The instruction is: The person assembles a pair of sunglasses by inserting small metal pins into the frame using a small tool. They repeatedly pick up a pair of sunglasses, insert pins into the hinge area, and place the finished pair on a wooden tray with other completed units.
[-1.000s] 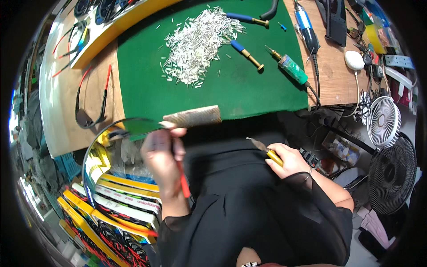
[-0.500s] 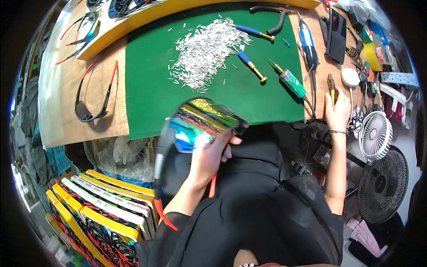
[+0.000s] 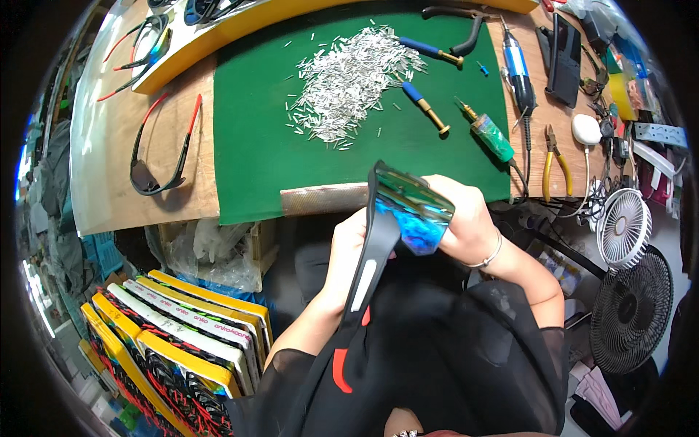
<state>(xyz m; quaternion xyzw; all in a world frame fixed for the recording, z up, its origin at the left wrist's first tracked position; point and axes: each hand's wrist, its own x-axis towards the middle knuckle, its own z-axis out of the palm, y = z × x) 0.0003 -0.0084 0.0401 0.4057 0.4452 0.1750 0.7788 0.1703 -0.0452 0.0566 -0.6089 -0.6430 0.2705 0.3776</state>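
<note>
A pair of wraparound sunglasses (image 3: pixel 413 215) with a blue-green mirrored lens and black temples with red tips is held over my lap, just off the bench's front edge. Its near temple (image 3: pixel 368 277) slants down toward me. My left hand (image 3: pixel 346 251) grips the frame from behind this temple, its fingertips mostly hidden. Around the lens's other end, my right hand (image 3: pixel 466 218) is closed. Yellow-handled cutting pliers (image 3: pixel 555 166) lie on the wood at the right, apart from both hands.
Small silvery-white pieces (image 3: pixel 349 87) are heaped on the green mat (image 3: pixel 255 160). Right of them lie two blue-and-brass hand tools (image 3: pixel 426 108), a green-handled corded tool (image 3: pixel 489 135) and a blue corded tool (image 3: pixel 517 69). More sunglasses (image 3: pixel 164 160) rest at left. Fans (image 3: pixel 625 227) stand right.
My right hand has let go of the pliers and come left to grip the sunglasses. My left hand has turned the sunglasses and shifted them to the right.
</note>
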